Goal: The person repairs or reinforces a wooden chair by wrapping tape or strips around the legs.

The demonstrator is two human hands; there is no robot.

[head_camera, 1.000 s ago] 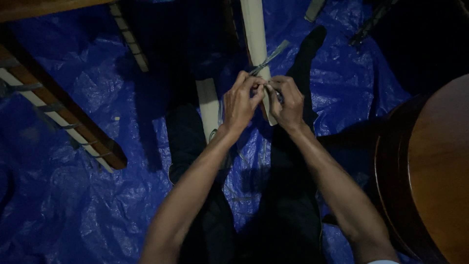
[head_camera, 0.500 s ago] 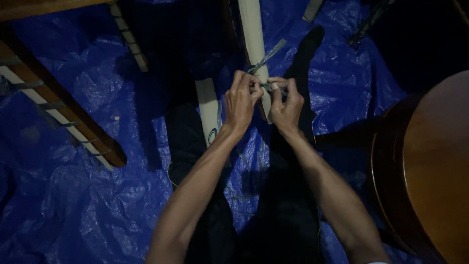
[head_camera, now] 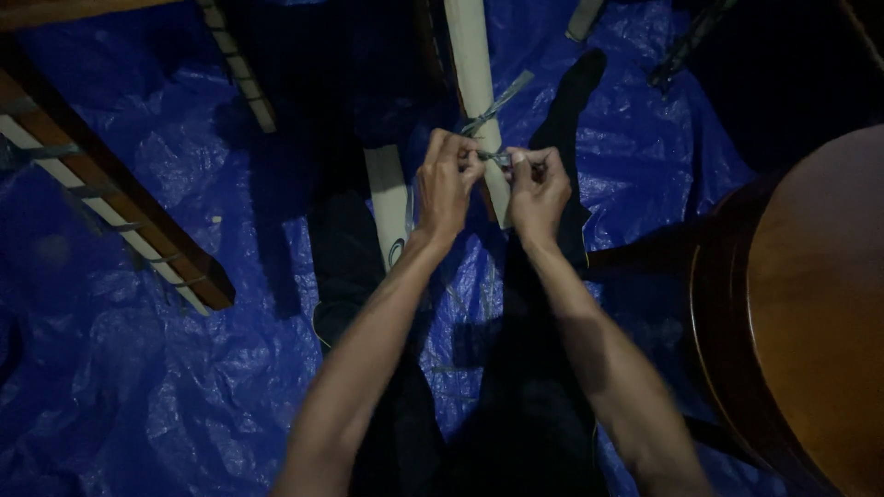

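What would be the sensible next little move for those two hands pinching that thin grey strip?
Probably draw the hands gently apart to pull the strip taut. The left hand and right hand pinch it almost fingertip to fingertip, above the pale slat and blue tarp. Its free end angles up and away, loose.

Wood frame (head_camera: 120,212) left, round table (head_camera: 810,313) right, tarp (head_camera: 184,387) under both.
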